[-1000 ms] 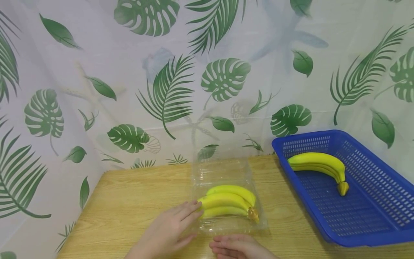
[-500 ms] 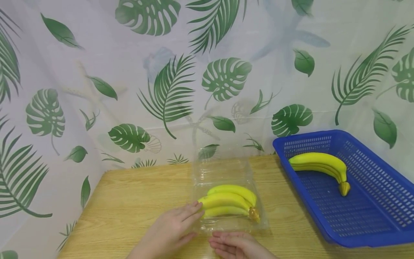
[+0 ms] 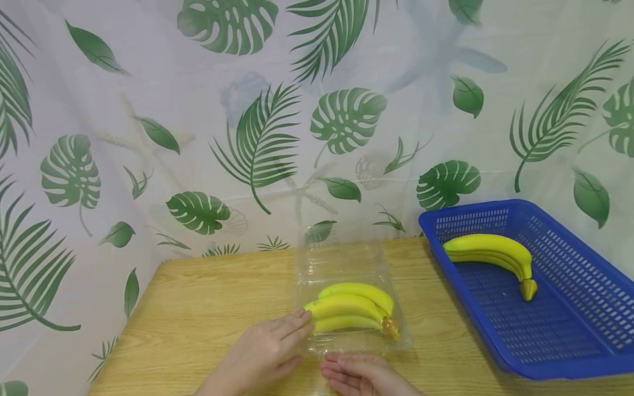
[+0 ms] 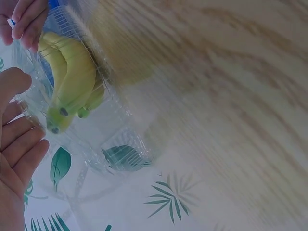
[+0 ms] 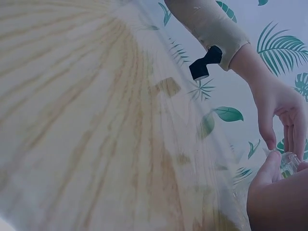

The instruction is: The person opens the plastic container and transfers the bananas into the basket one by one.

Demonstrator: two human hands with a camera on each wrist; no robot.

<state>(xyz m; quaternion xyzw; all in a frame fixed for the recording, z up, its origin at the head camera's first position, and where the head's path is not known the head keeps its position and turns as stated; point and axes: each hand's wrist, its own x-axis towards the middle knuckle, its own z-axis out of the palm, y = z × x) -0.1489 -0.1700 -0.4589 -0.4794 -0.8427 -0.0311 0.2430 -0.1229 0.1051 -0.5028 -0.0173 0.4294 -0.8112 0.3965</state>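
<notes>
A clear plastic clamshell container (image 3: 342, 346) lies on the table with its see-through lid (image 3: 339, 264) raised at the back. Inside sits a bunch of yellow bananas (image 3: 346, 308), brown stem end toward the right. My left hand (image 3: 262, 349) is at the container's left side, its fairly straight fingertips right at the banana tips and the thumb apart. Along the front edge, my right hand (image 3: 364, 375) lies with loosely bent fingers pointing left. In the left wrist view, the right hand's fingertips (image 4: 31, 36) overlap the plastic near the stem end.
At the right, a blue perforated basket (image 3: 468, 308) holds another bunch of bananas (image 3: 490, 250). A wood-grain table (image 3: 198, 308) extends under the container. Behind and at the left hangs a white leaf-print cloth (image 3: 277, 143).
Both hands stay in nearly the same place around the container, and the bananas stay put. The head view shifts very slightly.
</notes>
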